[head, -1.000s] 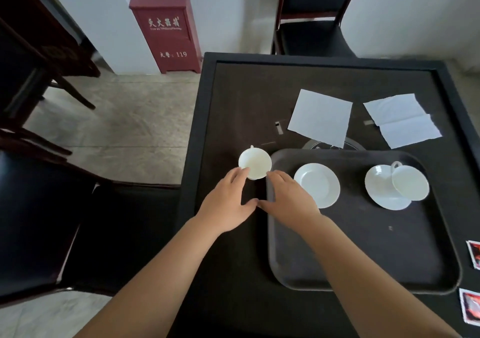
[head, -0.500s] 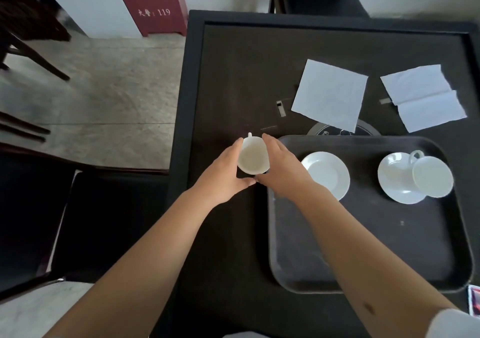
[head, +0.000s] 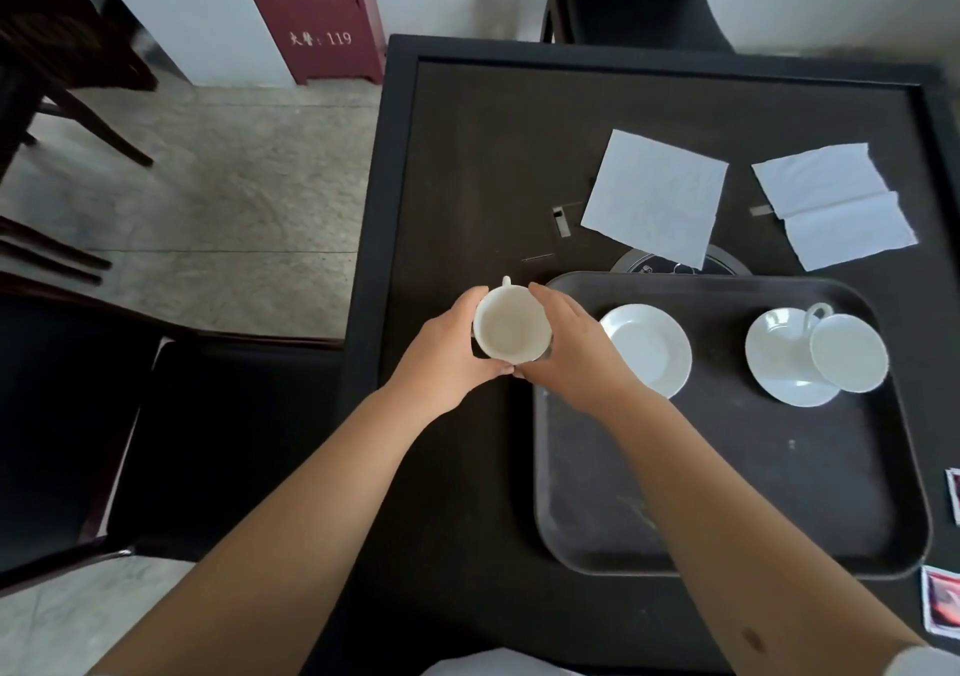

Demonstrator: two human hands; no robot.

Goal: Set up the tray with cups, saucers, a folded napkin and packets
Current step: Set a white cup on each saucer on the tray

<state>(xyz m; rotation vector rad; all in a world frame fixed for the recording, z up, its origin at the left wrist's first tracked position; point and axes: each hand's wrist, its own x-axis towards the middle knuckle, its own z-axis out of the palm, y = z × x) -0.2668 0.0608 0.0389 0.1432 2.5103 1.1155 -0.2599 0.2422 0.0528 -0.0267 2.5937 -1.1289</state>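
White cup (head: 511, 330) cradled between left hand (head: 448, 358) and right hand (head: 570, 358), fingers curled around it.

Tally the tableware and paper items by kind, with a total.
Cups: 2, one held between the left hand and right hand at, one on a saucer at
Saucers: 2, and
Napkins: 2, and
Packets: 2 partly in view, and
Tray: 1
Total: 9
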